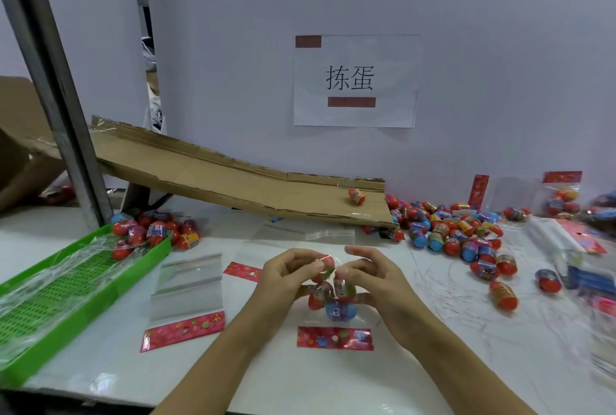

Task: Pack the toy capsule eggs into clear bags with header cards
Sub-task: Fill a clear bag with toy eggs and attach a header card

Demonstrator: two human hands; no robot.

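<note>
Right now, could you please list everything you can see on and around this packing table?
Capsule eggs, loose: many, red and blue, right of table.
Single egg: one, red, on the ramp.
Cardboard ramp: one, brown, sloping along the wall.
Green tray: one, left edge, plastic film inside.
Bagged eggs: several, red, at the tray's far end.
Empty bag with header card: one, clear with red card, left of hands.
Bag being filled: one, red and blue eggs inside.
Paper sign: one, white, on wall.
Left hand, right hand: fingers holding the bag's mouth.
</note>
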